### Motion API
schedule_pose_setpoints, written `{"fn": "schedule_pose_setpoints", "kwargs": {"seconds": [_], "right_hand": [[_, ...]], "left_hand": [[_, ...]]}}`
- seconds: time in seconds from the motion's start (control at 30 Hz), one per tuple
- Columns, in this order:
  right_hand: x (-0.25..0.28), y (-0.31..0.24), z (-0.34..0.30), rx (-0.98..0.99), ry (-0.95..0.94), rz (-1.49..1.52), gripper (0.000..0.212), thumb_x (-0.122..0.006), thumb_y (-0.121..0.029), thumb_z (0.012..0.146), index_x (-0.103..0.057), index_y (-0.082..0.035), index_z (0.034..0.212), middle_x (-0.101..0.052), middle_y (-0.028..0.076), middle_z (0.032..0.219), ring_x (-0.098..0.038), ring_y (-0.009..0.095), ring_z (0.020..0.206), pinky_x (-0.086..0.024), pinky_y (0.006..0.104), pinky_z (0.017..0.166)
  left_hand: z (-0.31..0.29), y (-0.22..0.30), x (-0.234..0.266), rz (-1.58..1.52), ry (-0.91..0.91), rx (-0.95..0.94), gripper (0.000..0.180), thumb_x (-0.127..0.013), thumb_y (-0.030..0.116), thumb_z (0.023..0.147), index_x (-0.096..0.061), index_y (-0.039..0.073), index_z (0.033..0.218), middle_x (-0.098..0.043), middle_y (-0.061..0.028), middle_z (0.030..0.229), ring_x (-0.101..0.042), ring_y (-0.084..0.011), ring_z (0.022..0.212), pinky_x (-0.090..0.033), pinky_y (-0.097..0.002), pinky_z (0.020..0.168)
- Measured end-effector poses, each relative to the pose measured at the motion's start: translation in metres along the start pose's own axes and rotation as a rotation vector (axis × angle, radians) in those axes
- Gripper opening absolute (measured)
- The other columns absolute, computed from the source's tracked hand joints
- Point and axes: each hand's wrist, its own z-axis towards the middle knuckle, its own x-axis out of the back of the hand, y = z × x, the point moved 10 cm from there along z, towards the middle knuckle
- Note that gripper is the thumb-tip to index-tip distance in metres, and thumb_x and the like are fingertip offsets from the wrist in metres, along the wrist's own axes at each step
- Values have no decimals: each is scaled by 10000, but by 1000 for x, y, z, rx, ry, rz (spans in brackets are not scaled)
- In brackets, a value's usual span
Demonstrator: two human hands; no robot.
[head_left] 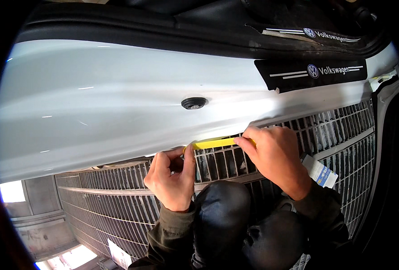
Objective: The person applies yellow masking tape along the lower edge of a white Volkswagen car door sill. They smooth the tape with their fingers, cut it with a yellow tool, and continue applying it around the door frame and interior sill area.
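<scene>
Yellow strip [215, 143], narrow, flat and nearly straight

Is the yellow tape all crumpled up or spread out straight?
Spread out: the yellow tape runs smooth and nearly straight between the left hand and the right hand, which pinch it.

Left hand [170, 184] raised, fingers curled toward palm, thumb [189, 159] pointing up, pinched against index finger. Left wrist [179, 206] bare above cuff of dark sleeve [170, 227]; forearm rising from lower edge, leaning slightly right. Right hand [275, 155] a little higher, back of hand up, reaching up and leftward; thumb [245, 148] and bent index finger [253, 132] in pinch. Right wrist [300, 189] bare, forearm slanting in from lower right. Hands near each other, apart. Bent knees [224, 202] between forearms.
</scene>
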Motion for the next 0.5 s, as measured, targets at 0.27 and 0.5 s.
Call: {"fn": "schedule_pose_setpoints", "kwargs": {"seconds": [0.27, 0.5], "right_hand": [[-1, -1, 1, 25, -26, -32, 243, -705, -236, 877, -651, -55, 724, -603, 108, 563, -611, 274, 497, -464, 368, 491], [-5, 1, 5, 26, -59, -62, 264, -694, -253, 894, -644, -72, 709, -617, 83, 564, -615, 221, 481, -475, 345, 486]], "left_hand": [[3, 10, 27, 149, 67, -247, 285, -834, 64, 756, -565, 42, 663, -630, -54, 615, -499, -90, 446, -386, -224, 438], [-24, 43, -11, 339, -511, -882, 272, -780, 88, 759, -514, 50, 719, -674, -173, 1214, -527, -86, 483, -463, -227, 436]]}}
